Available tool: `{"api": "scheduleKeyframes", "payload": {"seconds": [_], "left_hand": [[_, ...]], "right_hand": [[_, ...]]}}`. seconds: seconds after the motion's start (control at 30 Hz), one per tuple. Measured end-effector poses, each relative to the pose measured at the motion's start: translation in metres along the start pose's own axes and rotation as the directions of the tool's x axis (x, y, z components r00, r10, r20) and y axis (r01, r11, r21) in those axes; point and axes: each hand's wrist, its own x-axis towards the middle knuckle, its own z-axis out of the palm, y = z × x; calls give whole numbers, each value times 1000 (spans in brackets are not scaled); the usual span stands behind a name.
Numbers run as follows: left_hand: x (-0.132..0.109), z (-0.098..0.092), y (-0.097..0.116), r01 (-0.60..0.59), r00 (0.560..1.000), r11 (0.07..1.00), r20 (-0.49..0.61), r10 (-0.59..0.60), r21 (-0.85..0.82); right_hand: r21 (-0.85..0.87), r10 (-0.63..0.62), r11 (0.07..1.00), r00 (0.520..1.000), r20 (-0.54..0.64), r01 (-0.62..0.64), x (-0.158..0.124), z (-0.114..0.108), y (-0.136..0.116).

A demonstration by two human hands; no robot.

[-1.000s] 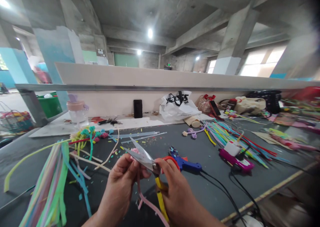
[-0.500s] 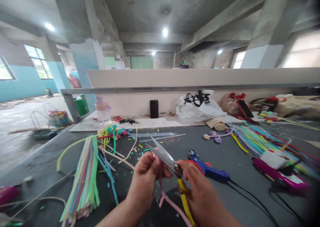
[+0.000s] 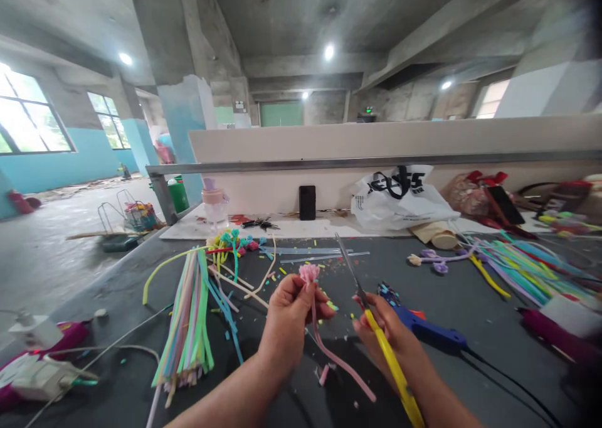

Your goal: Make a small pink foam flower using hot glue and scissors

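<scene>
Between the thumb and fingers of my left hand (image 3: 291, 312) is a pink pipe-cleaner flower (image 3: 309, 273), its ruffled head up and its long pink stem curving down to the right. My right hand (image 3: 392, 334) grips yellow-handled scissors (image 3: 350, 265); their blades look closed and point up and away, a little right of the flower and apart from it. Beneath my hands, a short pink offcut (image 3: 324, 374) lies on the dark table. A blue glue gun (image 3: 423, 327) rests just beyond my right hand.
Left lies a bundle of pastel pipe cleaners (image 3: 185, 321), with finished flowers (image 3: 232, 243) behind it. More pipe cleaners (image 3: 527, 265) are at right. A phone (image 3: 307, 203), a cup (image 3: 215, 205) and a white bag (image 3: 399, 202) stand along the back. Cords and a plug adapter (image 3: 42, 374) occupy the left edge.
The scissors have moved right, away from the flower, and their blades have come together. The pink flower head now shows above my left fingers. The view has turned slightly left.
</scene>
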Motion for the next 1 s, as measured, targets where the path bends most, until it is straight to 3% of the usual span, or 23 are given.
{"api": "scheduleKeyframes", "payload": {"seconds": [0.13,0.3,0.53,0.73,1.0], "left_hand": [[6,-3,-2,-17,1000,1000,-21,17,12],[10,-5,-3,-36,998,999,-53,35,-20],[9,-6,-3,-45,996,999,-72,46,19],[9,-5,0,-41,996,999,-76,41,12],[7,-4,-1,-45,997,998,-66,48,51]], "right_hand": [[23,71,997,994,85,-73,8,-6,1],[-117,89,991,954,285,-57,12,-20,-1],[-485,167,874,945,281,-11,0,-15,-24],[-528,97,845,950,297,79,-7,-13,-21],[-612,139,785,934,328,99,-10,-12,-18]]}}
